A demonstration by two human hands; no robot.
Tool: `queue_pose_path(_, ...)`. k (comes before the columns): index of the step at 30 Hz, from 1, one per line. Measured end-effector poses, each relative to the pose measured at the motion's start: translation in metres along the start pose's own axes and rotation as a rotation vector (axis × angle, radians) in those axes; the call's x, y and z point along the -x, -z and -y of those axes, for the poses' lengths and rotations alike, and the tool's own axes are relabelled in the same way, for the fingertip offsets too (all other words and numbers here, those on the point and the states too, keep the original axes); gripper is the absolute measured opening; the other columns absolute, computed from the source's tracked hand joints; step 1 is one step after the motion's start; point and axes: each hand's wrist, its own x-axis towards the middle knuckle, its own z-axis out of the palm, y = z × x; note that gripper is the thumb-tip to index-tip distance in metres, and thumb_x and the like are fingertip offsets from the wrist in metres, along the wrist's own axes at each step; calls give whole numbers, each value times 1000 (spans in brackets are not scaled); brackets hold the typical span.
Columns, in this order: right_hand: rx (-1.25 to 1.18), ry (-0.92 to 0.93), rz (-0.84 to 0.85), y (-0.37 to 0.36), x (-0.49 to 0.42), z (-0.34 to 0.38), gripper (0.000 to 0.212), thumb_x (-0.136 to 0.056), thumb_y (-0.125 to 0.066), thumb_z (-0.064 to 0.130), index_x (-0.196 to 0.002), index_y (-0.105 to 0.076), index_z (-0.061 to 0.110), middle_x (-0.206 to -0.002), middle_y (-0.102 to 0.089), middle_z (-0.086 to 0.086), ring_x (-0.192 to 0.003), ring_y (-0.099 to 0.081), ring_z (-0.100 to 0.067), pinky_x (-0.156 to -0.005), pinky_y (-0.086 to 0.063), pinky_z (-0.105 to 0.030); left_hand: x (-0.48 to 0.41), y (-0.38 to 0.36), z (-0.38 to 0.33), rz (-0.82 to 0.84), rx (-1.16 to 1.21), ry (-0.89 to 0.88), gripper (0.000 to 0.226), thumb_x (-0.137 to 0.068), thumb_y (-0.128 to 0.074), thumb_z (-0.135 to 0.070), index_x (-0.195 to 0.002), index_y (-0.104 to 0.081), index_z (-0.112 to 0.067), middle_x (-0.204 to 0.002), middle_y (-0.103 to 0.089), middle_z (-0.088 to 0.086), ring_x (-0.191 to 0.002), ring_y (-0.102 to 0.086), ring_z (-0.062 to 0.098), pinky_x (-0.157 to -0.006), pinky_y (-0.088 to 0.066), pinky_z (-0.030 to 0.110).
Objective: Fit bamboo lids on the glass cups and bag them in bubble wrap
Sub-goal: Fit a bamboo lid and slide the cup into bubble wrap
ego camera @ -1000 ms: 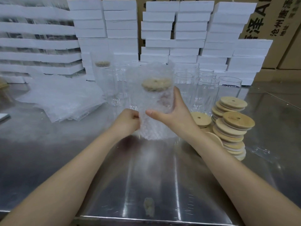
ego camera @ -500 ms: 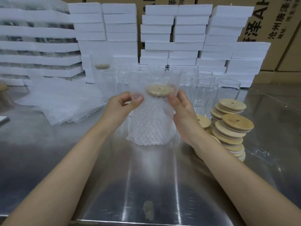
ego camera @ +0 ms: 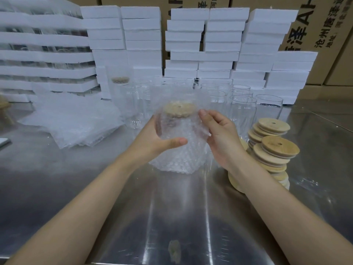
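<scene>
Polished steel table [ego camera: 95, 188] fills the foreground, with a small dull smudge [ego camera: 174, 251] close to its front edge. Further in, around the middle of the table, both hands hold a glass cup [ego camera: 172, 129] sheathed in a bubble-wrap bag [ego camera: 177, 157], and its bamboo lid [ego camera: 179, 109] shows through the wrap at the top. The left hand [ego camera: 152, 138] grips the wrapped cup, thumb laid across the front and fingers curled round the back. The right hand [ego camera: 221, 138] pinches the loose wrap at the bag's right side, just beside the lid. Whether the bag's bottom touches the table cannot be told. Near the right hand, toward the right edge, stand leaning stacks of bamboo lids [ego camera: 275, 150]. Toward the left edge lies a pile of flat bubble-wrap bags [ego camera: 72, 123]. Behind the hands stand empty glass cups [ego camera: 242, 109] in a cluster, and at their left a bagged cup [ego camera: 120, 87] stands upright. White foam boxes [ego camera: 219, 44] are stacked along the far edge, with brown cartons [ego camera: 315, 25] behind them.
</scene>
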Motion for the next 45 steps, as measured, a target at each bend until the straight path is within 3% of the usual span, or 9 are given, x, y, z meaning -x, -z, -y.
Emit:
queue_pose_path(5, -28, 92, -95, -7, 3, 8, 12, -83, -68, 21, -90, -69, 12, -86, -73, 2, -89, -68, -12, -87, -55, -31, 0, 1, 0, -86, 33, 59, 93, -45, -85, -67, -125, -48, -35, -126, -62, -14, -119, -57, 3, -103, -44, 29)
queue_pose_path(8, -9, 135, -100, -13, 5, 9, 12, -93, -61, 17, -103, -67, 14, -93, -72, 3, -93, -68, -11, -85, -55, -27, -2, 9, -3, -140, 5, 92, 101, -43, -81, -72, -131, -46, -37, -129, -59, -20, -118, -55, -2, -100, -44, 20)
queue_pose_path(12, 115, 163, -75, -22, 10, -1, 15, -99, -51, 11, -107, -62, 18, -95, -70, 5, -91, -67, -7, -83, -55, -23, -6, 34, -12, -296, 73, 89, 96, -51, -77, -56, -134, -50, -15, -123, -64, -5, -113, -62, 8, -94, -49, 25)
queue_pose_path(17, 322, 60, 99, -29, 19, -24, 19, -99, -48, 6, -100, -62, 20, -91, -69, 4, -80, -65, -6, -74, -53, -20, -8, 72, -8, -640, 101, 78, 73, -68, -80, -37, -131, -48, -16, -118, -63, -5, -100, -63, 0, -81, -49, 17)
queue_pose_path(24, 857, 177, 387, -44, 32, -70, 25, -95, -53, 3, -115, -65, 12, -109, -59, 4, -91, -58, -5, -80, -43, -8, -1, 95, 11, -1001, -52, 151, 72, -66, -82, -44, -124, -42, -28, -122, -54, -7, -112, -54, 8, -100, -46, 33)
queue_pose_path(30, 1164, 382, 441, -94, -24, -76, 47, -91, -44, -1, -137, -49, 8, -147, -38, -3, -113, -57, -28, -98, -45, -39, -3, 94, 23, -1065, -88, 196, 74, -66, -83, -38, -126, -43, -22, -127, -50, -5, -120, -48, 11, -105, -42, 37)
queue_pose_path(33, 1196, 419, 412, -134, -70, -76, 53, -90, -41, -7, -143, -40, 2, -156, -25, -10, -137, -39, -30, -111, -34, -40, -3, 94, 26, -1125, -111, 217, 88, -64, -83, -40, -138, -39, -20, -135, -45, -3, -127, -43, 17, -104, -40, 34)
queue_pose_path(37, 1317, 303, 400, -177, -123, -75, 60, -92, -39, -9, -149, -23, -1, -160, -7, -19, -135, -39, -37, -105, -38, -36, -4, 100, 29, -1206, -122, 257, 95, -64, -83, -41, -143, -33, -23, -139, -41, -3, -130, -38, 19, -102, -37, 34)
queue_pose_path(45, 1449, 268, 287, -192, -142, -79, 40, -98, -41, 4, -138, -42, 4, -129, -42, -21, -115, -51, -40, -92, -40, -38, -4, 103, 31, -1329, -135, 277, 91, -66, -84, -37, -142, -35, -23, -138, -42, -4, -130, -35, 18, -100, -28, 30)
